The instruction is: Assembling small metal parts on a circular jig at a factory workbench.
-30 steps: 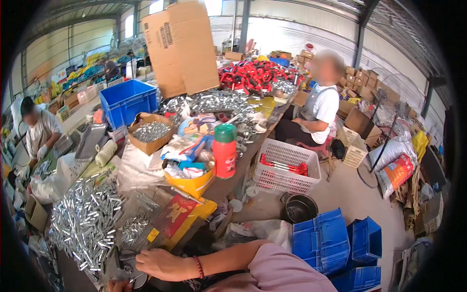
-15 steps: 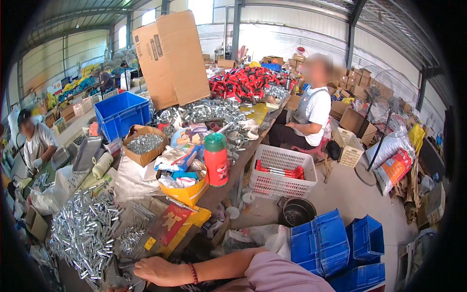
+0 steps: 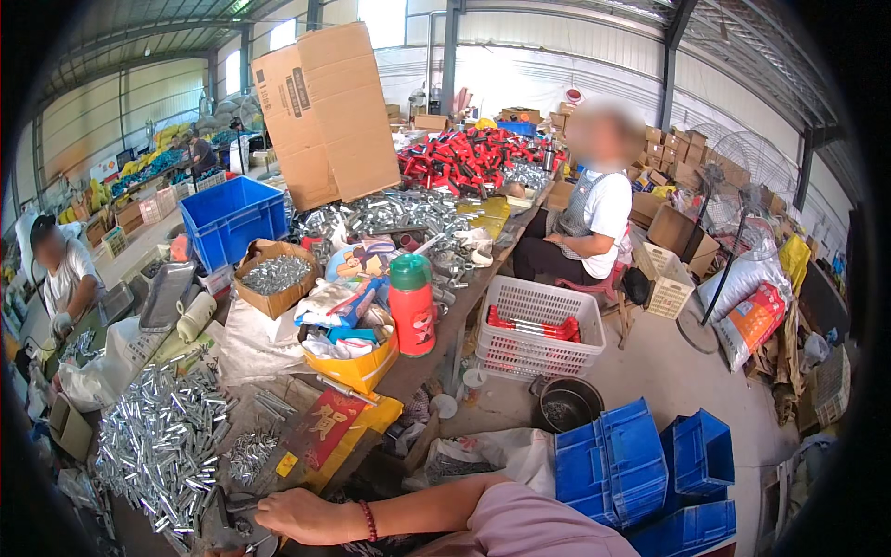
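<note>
My right hand, with a dark red bead bracelet at the wrist, is low over the near edge of the worktable. Its fingers curl downward, closed on something I cannot make out, beside a small metal part at the lower rim. Only a sliver of my left hand shows at the bottom edge, its fingers hidden. To the left of my right hand spreads a big heap of silvery metal tubes. A smaller pile of metal pins and a red printed packet lie just beyond it.
A red flask stands beside a yellow tub of cloths. Behind are a carton of metal parts and a blue crate. Blue bins and a white basket flank my right; a co-worker sits beyond.
The co-worker at the far left has shifted, with head and arm in a different position. My right hand stays nearly in place; less of my left hand shows at the lower edge.
</note>
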A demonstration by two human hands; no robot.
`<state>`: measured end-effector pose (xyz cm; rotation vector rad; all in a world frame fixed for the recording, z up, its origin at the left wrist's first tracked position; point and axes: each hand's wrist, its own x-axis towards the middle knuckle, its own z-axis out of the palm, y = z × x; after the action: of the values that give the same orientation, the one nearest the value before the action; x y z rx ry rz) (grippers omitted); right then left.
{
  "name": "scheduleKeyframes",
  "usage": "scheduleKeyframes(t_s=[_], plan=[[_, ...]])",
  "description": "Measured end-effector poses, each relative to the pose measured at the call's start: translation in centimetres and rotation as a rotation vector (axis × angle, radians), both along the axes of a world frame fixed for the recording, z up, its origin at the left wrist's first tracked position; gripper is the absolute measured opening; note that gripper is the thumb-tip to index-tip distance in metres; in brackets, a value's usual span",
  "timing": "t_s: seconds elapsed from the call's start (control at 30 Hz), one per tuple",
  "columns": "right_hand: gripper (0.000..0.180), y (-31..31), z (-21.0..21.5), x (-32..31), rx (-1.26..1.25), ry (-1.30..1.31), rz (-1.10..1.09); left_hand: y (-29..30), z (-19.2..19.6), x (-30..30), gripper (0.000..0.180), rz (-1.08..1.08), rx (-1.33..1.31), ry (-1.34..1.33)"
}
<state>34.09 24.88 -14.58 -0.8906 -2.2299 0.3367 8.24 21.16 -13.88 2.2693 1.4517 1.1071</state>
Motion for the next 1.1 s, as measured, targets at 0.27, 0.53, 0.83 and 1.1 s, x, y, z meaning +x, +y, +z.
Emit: scheduleKeyframes(t_s=[0.27, 0.53, 0.83, 1.1], plan=[[0.013, 0.0, 0.0, 0.0, 0.012, 0.000, 0.011, -0.2, -0.3, -0.2, 0.010, 0.024, -0.004, 0.037], [0.013, 0.1, -0.3, 0.0, 0.004, 0.010, 0.012, -0.1, 0.0, -0.1, 0.011, 0.019, -0.012, 0.058], [0.013, 0.0, 0.2, 0.2, -0.008, 0.019, 0.021, 4.7, -7.3, -4.9, 0.011, -0.325, 0.802, 0.246], [0.015, 0.7, 0.1, 0.9, -0.006, -0.045, -0.026, 1.0, -1.0, 0.2, 0.009, 0.010, -0.038, -0.018]])
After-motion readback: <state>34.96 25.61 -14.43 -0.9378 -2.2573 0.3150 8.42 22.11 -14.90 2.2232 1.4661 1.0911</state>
